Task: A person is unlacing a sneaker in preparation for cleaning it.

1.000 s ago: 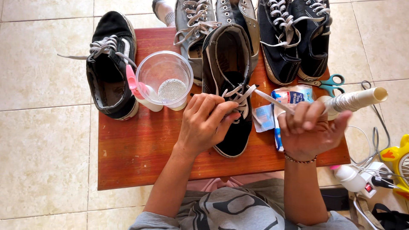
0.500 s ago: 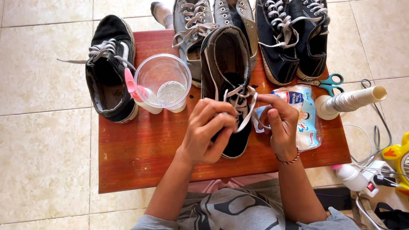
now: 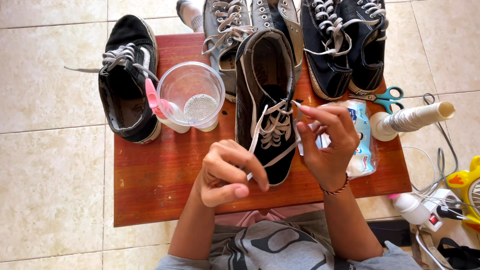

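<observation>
A black canvas shoe (image 3: 267, 95) lies toe toward me on the small red-brown wooden table (image 3: 160, 175). Its grey-white lace (image 3: 272, 127) is partly threaded through the eyelets. My left hand (image 3: 225, 172) sits at the shoe's left side near the toe, fingers pinched on one lace end. My right hand (image 3: 327, 145) is at the shoe's right side, fingertips pinching the other lace end just above the eyelets. A beaded bracelet circles my right wrist.
A clear plastic cup (image 3: 192, 95) with a pink-handled brush (image 3: 155, 102) stands left of the shoe. Another black shoe (image 3: 125, 80) overhangs the left edge. Grey and black shoes (image 3: 345, 40) line the back. A wipes pack (image 3: 362, 135), teal scissors (image 3: 385, 97), thread cone (image 3: 410, 120) sit right.
My right hand left the thread cone and came to the shoe, taking a lace end. My left hand slid down toward the toe, pulling its lace end.
</observation>
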